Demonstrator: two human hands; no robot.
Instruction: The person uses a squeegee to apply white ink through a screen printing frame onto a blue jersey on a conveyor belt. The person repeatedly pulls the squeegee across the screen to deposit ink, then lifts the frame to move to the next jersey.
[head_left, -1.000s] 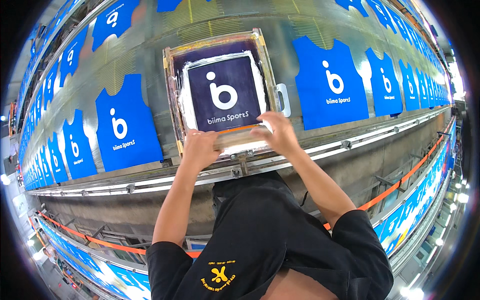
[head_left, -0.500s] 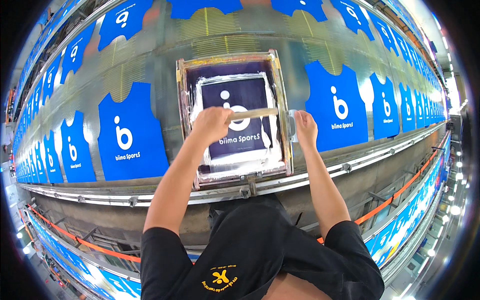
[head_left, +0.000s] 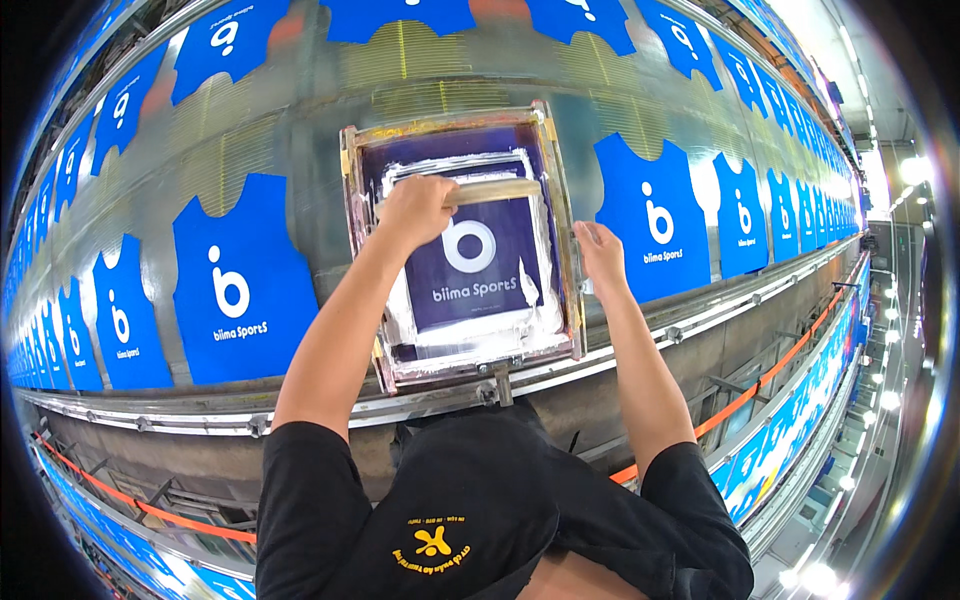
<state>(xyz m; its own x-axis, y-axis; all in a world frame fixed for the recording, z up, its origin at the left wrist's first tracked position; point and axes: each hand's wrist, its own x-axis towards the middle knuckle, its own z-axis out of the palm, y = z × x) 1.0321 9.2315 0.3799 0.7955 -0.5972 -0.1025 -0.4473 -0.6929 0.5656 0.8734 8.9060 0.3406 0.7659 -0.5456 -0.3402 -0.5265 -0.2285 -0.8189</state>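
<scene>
A screen-printing frame point(head_left: 555, 150) lies on the long table in front of me, with white ink smeared round a dark stencil point(head_left: 440, 290) that carries a white round design. My left hand point(head_left: 418, 210) is closed round one end of a squeegee point(head_left: 505, 190), whose wooden bar lies across the upper part of the stencil. At the frame's right side my right hand point(head_left: 602, 258) has its fingers closed on a pale handle point(head_left: 587, 287); only its lower end shows now.
Blue shirt panels with white prints lie in rows on both sides, among them a left panel point(head_left: 240, 270) and a right panel point(head_left: 655, 210). A metal rail point(head_left: 650, 335) runs along the near table edge. Behind me passes an orange strip point(head_left: 765, 378).
My left hand and the squeegee have moved away from me, up the stencil. My right hand stays at the frame's right side, covering more of the handle. The whole view has shifted slightly.
</scene>
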